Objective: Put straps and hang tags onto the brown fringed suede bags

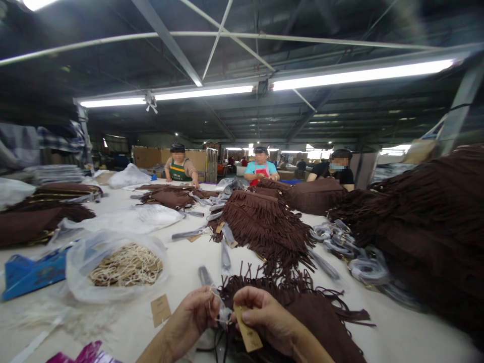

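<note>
My right hand (pixel 264 317) pinches a tan cardboard hang tag (pixel 247 333) between thumb and fingers. Opposite it, my left hand (pixel 198 310) is closed on a thin pale string (pixel 212 297) that forms a loop near the tag. Under and beside both hands lies a dark brown fringed bag (pixel 310 317), its fringe spread toward the far side. A plastic-wrapped strap (pixel 206 276) sticks out just beyond my left fingers. To the left, another tan tag (pixel 161 310) rests flat on the white table.
A clear plastic bag (pixel 71 272) of strung tags stands left, beside a blue tape dispenser (pixel 34 272). Fringed brown bags (pixel 264 222) are stacked ahead; a tall brown pile (pixel 427 227) rises at right. Wrapped straps (pixel 366 269) lie before it. Several people (pixel 260 169) work across the table.
</note>
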`<state>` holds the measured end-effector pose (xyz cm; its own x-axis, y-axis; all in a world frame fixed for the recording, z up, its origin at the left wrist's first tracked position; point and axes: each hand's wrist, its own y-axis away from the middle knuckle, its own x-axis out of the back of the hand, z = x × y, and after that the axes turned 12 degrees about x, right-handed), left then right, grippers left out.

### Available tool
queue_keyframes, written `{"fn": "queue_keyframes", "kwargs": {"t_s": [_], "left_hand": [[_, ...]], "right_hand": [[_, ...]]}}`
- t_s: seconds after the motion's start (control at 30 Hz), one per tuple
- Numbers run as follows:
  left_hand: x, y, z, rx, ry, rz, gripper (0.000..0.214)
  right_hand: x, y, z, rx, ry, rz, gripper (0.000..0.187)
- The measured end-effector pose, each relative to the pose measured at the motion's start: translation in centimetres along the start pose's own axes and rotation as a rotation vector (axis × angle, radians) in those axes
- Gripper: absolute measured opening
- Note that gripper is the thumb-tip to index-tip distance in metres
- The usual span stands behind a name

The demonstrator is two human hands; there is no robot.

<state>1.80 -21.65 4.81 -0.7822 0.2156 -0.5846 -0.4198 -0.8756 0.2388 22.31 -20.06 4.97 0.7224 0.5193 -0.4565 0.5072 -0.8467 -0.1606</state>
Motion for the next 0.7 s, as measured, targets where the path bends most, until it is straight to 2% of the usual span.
{"fn": "queue_keyframes", "kwargs": {"t_s": [0.1, 0.27, 0.43, 0.57, 0.7], "left_hand": [[-0.2, 0.1, -0.2, 0.019, -0.002, 0.038, 0.022], [-1.0, 0.2, -0.6, 0.047, -0.122, 0.141, 0.022], [-1.6, 0.2, -0.8, 0.02, -0.224, 0.135, 0.031], [-1.7, -0.3, -1.2, -0.034, -0.271, 0.159, 0.029], [-0.9, -1.0, -1.6, -0.126, -0.362, 0.161, 0.032]], "right_hand": [[-0.6, -0.6, 0.8, 0.075, -0.01, 0.151, 0.036], [-1.6, -1.4, 2.7, 0.093, -0.097, 0.4, 0.052], [-1.4, -2.0, 4.5, 0.166, -0.07, 0.613, 0.057], [-1.1, -2.0, 5.3, 0.222, -0.076, 0.656, 0.059], [-1.2, -1.7, 5.1, 0.199, -0.056, 0.581, 0.058]]}}
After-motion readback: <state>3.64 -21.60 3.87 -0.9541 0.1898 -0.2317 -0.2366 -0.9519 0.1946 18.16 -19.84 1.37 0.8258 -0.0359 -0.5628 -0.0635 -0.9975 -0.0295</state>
